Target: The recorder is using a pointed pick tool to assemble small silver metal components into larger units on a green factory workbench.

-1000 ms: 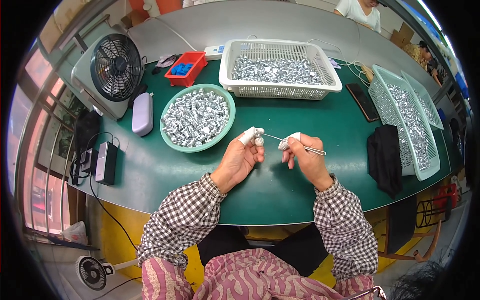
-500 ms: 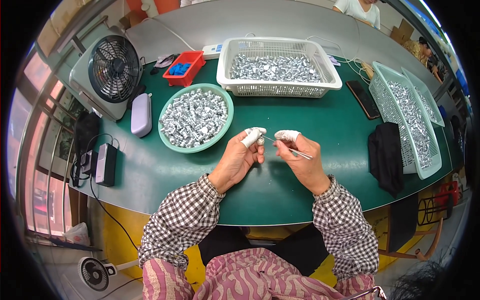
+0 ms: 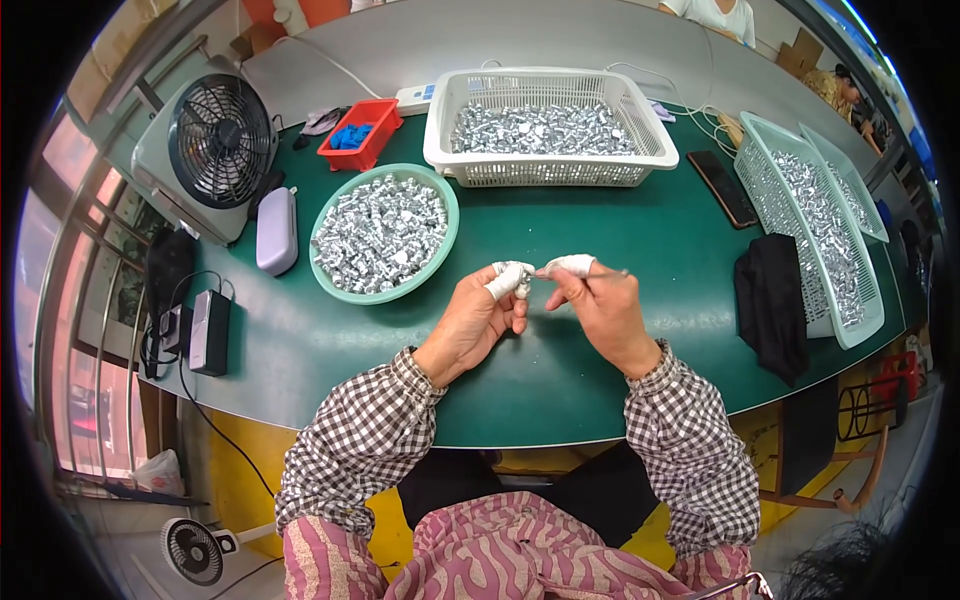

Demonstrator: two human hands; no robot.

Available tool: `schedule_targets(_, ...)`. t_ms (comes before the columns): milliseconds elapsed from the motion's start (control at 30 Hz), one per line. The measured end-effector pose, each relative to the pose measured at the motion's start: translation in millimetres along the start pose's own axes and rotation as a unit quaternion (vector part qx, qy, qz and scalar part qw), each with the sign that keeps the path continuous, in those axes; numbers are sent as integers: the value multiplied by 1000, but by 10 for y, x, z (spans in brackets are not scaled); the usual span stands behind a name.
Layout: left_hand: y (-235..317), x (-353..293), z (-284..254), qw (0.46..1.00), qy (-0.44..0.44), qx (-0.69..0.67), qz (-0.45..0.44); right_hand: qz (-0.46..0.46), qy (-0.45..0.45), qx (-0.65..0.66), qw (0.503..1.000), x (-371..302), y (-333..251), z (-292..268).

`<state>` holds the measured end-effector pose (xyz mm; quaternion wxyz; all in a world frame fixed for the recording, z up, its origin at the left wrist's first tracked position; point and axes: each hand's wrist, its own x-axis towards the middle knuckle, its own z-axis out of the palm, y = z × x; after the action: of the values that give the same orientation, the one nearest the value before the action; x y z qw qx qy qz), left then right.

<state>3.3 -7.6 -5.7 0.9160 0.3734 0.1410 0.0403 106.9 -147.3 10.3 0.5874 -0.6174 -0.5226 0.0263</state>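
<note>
My left hand point(image 3: 478, 318) is raised over the middle of the green table, its wrapped thumb and fingertip pinching a small silver metal piece point(image 3: 525, 284), mostly hidden by the fingers. White tape covers those fingertips. Opposite it, my right hand point(image 3: 610, 312) grips a thin metal hand tool point(image 3: 618, 274) like a pick or tweezers; which of these I cannot tell. The tool's tip meets the piece at my left fingertips. A round green basin point(image 3: 455, 225) heaped with similar silver pieces stands left of my hands.
Behind stands a white basket point(image 3: 550, 172) of silver parts; green baskets point(image 3: 868, 318) with more are at right. A black cloth point(image 3: 770, 305), a phone point(image 3: 722, 188), a red bin point(image 3: 375, 150), a lilac case point(image 3: 277, 230), a fan point(image 3: 222, 137) and a small grey device point(image 3: 209, 333) surround the work area.
My right hand has turned and come closer to the left, bringing the tool's tip onto the piece. The tool now lies flatter. My left hand stays almost in place.
</note>
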Motion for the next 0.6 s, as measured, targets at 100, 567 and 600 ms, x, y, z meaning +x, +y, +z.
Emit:
schedule_targets(100, 22, -9, 56, 999, 4, 39, 37, 73, 16, 57, 996, 5, 4, -26)
schedule_targets(567, 133, 21, 135, 951, 64, 284, 107, 166, 136, 64, 975, 143, 194, -199)
schedule_targets(600, 131, 1, 174, 934, 58, 339, 99, 166, 148, 64, 973, 143, 222, -204)
